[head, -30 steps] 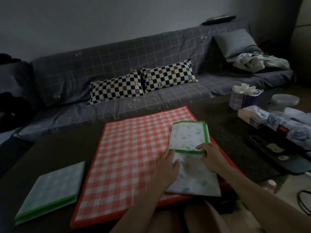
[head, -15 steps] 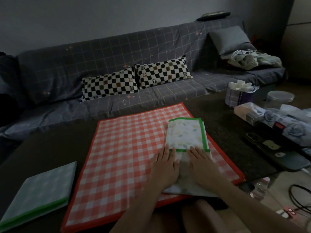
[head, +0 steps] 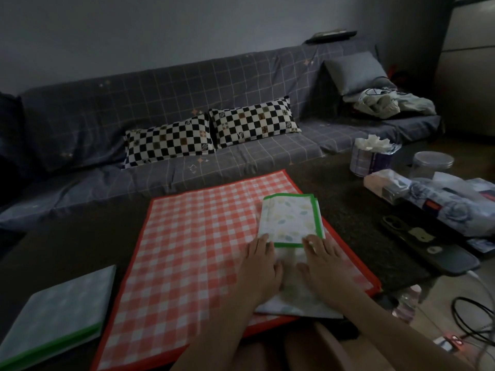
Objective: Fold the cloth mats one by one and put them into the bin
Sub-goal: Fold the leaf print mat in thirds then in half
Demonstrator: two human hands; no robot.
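Observation:
A white leaf-print mat with a green border (head: pixel 290 219) lies half folded on top of a large red-and-white checked mat (head: pixel 192 250) spread over the dark table. My left hand (head: pixel 261 266) and my right hand (head: pixel 325 262) rest flat on the near half of the leaf-print mat, fingers straight, fingertips at its green folded edge. A folded green-edged mat (head: pixel 53 314) lies at the table's near left corner. No bin is in view.
A grey checked sofa (head: pixel 187 103) with two black-and-white cushions (head: pixel 211 135) runs behind the table. To the right stand a tissue pack (head: pixel 371 156), a clear lidded jar (head: pixel 432 163), wrapped packages (head: pixel 439 199) and a dark phone-like slab (head: pixel 428 245). Cables (head: pixel 471 317) lie on the floor.
My right hand let go of the green folded edge and laid itself flat beside the left hand. Both hands now press the mat's near half. The view shifted slightly.

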